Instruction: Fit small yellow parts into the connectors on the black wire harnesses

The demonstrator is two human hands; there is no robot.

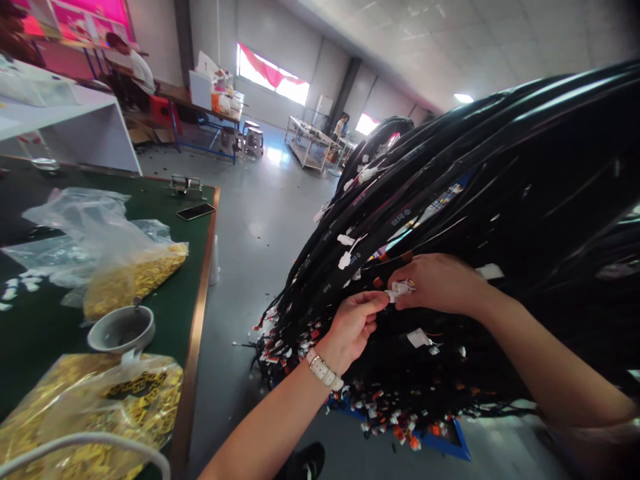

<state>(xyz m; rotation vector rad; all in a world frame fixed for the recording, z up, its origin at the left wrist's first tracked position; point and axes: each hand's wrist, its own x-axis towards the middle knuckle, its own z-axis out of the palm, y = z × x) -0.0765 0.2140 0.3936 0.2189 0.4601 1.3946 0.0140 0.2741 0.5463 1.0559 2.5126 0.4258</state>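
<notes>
A small white plastic connector [400, 291] is between my two hands, in front of a large hanging mass of black cable harnesses [450, 200]. My left hand [354, 327], with a white-strapped watch on the wrist, pinches the connector's left end between thumb and forefinger. From the other side my right hand [437, 283] has its fingers closed on the same connector, partly hiding it. Other white connectors [345, 260] and a white tag-like piece [419, 338] hang among the cables around my hands. Many white and orange cable ends [400, 417] dangle below.
A green-topped table [193, 253] on the left holds bags of yellow metal pieces [135, 280], a grey bowl [123, 330] and a phone [195, 212]. A blue frame [455, 443] stands under the harnesses. Farther back, a person [140, 70] sits near a workbench [183, 99].
</notes>
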